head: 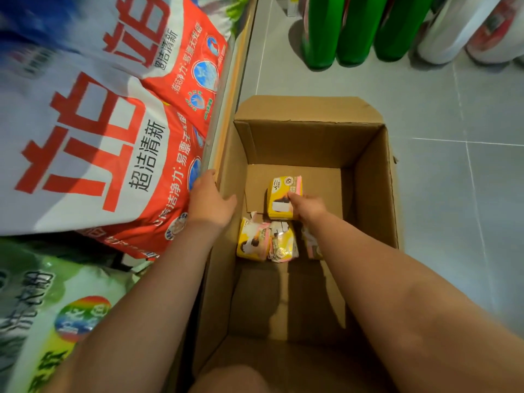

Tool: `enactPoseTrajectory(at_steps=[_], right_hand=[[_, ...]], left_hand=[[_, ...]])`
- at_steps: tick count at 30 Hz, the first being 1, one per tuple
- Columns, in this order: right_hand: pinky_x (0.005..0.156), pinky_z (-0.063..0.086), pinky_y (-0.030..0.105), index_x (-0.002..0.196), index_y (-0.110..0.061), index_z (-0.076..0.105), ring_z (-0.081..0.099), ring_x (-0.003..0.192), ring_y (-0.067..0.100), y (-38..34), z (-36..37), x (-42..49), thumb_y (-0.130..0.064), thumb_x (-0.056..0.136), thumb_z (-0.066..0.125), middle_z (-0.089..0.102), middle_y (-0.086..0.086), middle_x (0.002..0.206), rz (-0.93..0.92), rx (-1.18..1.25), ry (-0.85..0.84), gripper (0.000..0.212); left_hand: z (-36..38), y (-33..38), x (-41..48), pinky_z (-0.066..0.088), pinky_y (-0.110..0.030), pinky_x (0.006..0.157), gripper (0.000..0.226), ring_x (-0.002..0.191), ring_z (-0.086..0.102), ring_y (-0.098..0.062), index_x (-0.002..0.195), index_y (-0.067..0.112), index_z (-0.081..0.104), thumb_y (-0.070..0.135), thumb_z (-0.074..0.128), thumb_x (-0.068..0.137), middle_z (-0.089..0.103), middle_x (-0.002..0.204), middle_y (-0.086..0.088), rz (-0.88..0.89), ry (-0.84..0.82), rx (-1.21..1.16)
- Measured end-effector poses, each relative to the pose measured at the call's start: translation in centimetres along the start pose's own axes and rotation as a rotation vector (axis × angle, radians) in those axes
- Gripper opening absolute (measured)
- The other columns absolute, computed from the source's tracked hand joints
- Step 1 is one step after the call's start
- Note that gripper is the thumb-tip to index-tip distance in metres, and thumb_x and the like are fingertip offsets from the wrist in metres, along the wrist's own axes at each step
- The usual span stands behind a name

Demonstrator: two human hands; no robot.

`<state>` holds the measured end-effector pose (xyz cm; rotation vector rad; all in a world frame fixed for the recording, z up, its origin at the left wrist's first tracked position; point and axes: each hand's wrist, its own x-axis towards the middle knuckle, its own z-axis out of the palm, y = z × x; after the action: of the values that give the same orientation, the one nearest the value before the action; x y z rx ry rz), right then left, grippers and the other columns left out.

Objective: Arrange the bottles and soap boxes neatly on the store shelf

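A small yellow soap box with a pink edge [284, 194] sits low inside the open brown cardboard carton [368, 177], toward its far wall, its long axis running away from the person and leaning slightly right. The right hand [307, 207] reaches down into the carton and its grip is closed on the near end of that soap box. Whether the box is off the carton floor yet cannot be told. Just nearer the person lie more yellow-and-pink soap boxes [253, 241] in a rough row, the rightmost half hidden under the right forearm. The left hand [211, 201] grips nothing: its fingers lie relaxed over the carton's left wall, by the edge of the store shelf [226, 109]. That shelf, stacked with large red-and-white detergent bags [93, 131], lies to the left of the held box, so the next move probably calls for lifting it up and across leftward, past the left hand. Beyond the carton, green plastic bottles [354, 32] stand on the grey tiled floor [453, 180].
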<state>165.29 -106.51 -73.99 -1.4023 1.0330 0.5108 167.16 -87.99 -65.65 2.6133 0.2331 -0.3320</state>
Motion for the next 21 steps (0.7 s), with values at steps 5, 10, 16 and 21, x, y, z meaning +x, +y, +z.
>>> enactPoseTrajectory(at_steps=[5,10,16,21], right_hand=[[0.079,0.046,0.03,0.118,-0.009,0.057,0.059,0.094,0.025,0.4,3.0,1.8,-0.042,0.087,0.058,0.064,0.01,0.111,-0.106,-0.237,0.057,0.044],[0.068,0.045,0.028,0.12,-0.008,0.056,0.059,0.095,0.028,-0.1,6.6,3.1,-0.032,0.096,0.043,0.062,0.014,0.115,-0.188,-0.425,-0.013,0.036],[0.08,0.042,0.031,0.122,-0.016,0.056,0.053,0.102,0.027,0.1,5.8,3.5,-0.031,0.096,0.043,0.059,0.011,0.108,-0.247,-0.878,0.02,0.033],[0.079,0.047,0.034,0.122,-0.008,0.049,0.058,0.102,0.029,-0.5,3.8,2.4,-0.03,0.093,0.05,0.059,0.013,0.117,-0.263,-0.67,-0.093,0.037]], left_hand=[[1.4,-1.1,0.5,0.036,-0.041,0.105,0.059,0.134,0.037,-0.034,0.144,0.01,0.033,0.03,0.056,0.093,0.041,0.145,-0.014,-0.247,-0.23,0.012],[1.7,-1.5,1.1,0.039,-0.041,0.103,0.055,0.132,0.039,-0.033,0.142,0.011,0.036,0.027,0.056,0.093,0.043,0.143,-0.012,-0.264,-0.233,-0.053],[1.7,-1.1,0.4,0.039,-0.045,0.101,0.058,0.138,0.03,-0.032,0.145,0.017,0.028,0.024,0.055,0.094,0.034,0.149,-0.01,-0.292,-0.195,-0.091],[1.6,-1.3,0.6,0.043,-0.038,0.084,0.056,0.132,0.037,-0.034,0.141,0.017,0.032,0.028,0.057,0.092,0.04,0.143,-0.011,-0.307,-0.17,-0.091]])
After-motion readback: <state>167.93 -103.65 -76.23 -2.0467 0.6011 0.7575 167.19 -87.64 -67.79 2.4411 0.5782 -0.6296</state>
